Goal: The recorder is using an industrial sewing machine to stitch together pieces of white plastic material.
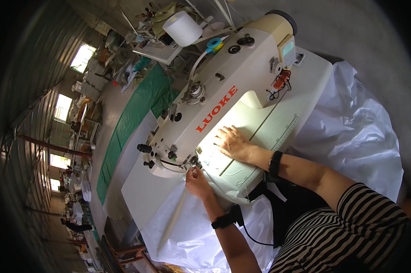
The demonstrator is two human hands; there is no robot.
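A cream industrial sewing machine (219,98) stands before me, its lamp lighting the sewing area. My left hand (197,183) is right by the needle and presser foot (194,160), thumb and fingers pinched together. What they hold, if anything, is too small to make out. Under the machine's arm, my right hand (233,143) lies flat on the brightly lit bed, fingers stretched out. White glossy sheet material (187,227) spreads from near the needle over the table's front edge. A loose thread (235,172) lies on the bed near a ruler marking.
More white sheeting (351,123) hangs at the right end of the machine table (305,86). A white thread cone (182,28) stands behind the machine. Green sheeting (128,123) covers part of a long table at the left. A small red tool (282,79) with black cord rests against the machine.
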